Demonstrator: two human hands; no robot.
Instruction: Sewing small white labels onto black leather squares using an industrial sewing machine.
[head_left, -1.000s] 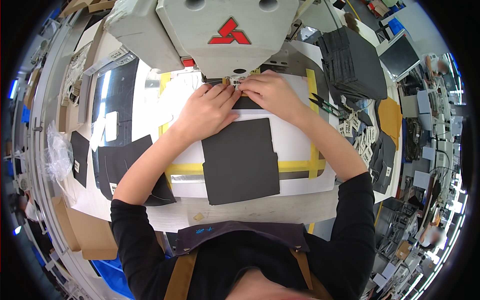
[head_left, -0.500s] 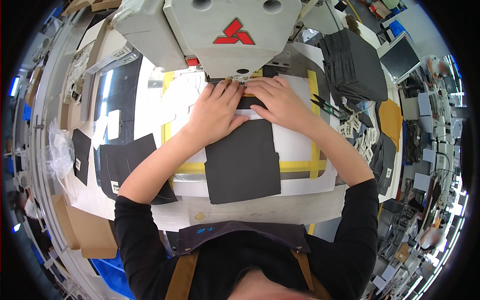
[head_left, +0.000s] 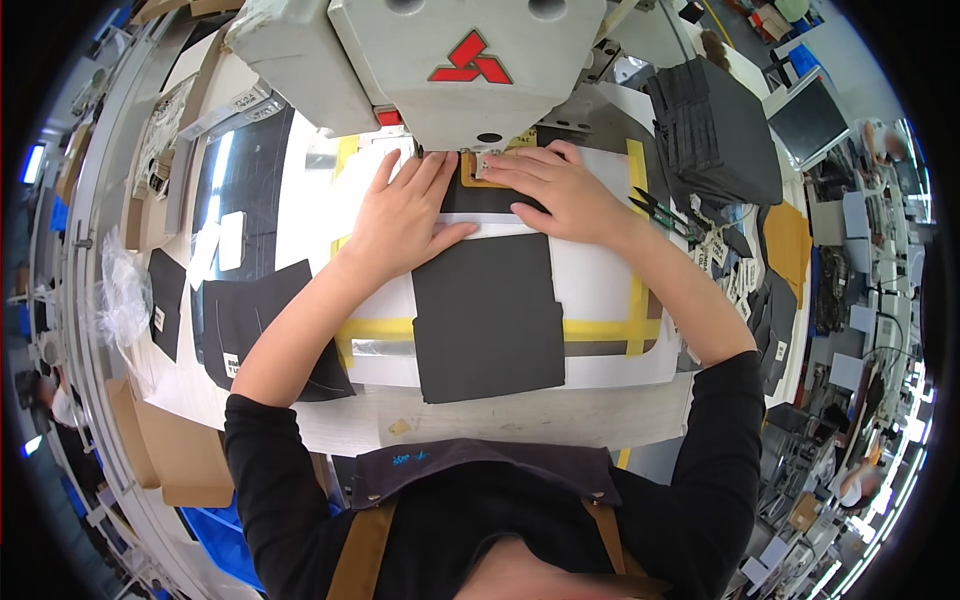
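A dark grey fabric panel [head_left: 488, 320] lies under the head of a large sewing machine [head_left: 455, 100], its far end beneath my hands. My left hand [head_left: 400, 212] rests flat on the panel's left side, fingers stretched and spread, thumb towards the middle. My right hand [head_left: 568, 197] lies on the right side with its fingers extended. Its fingertips touch a small whitish piece at the needle area, partly hidden by them. Beside those fingertips shows a yellow-edged frame [head_left: 466, 180] on the dark cloth. A white strip crosses the cloth between my thumbs.
Yellow tape [head_left: 380, 328] borders the white work sheet. At right are green-handled snips [head_left: 655, 212], loose labels [head_left: 735, 280] and a stack of dark panels [head_left: 715, 130]. More cut pieces [head_left: 270, 325] and a clear plastic bag [head_left: 124, 290] lie at left.
My left hand has slid left, away from my right fingertips, uncovering the yellow-edged frame. My right hand stays near the same spot, its thumb slightly farther right.
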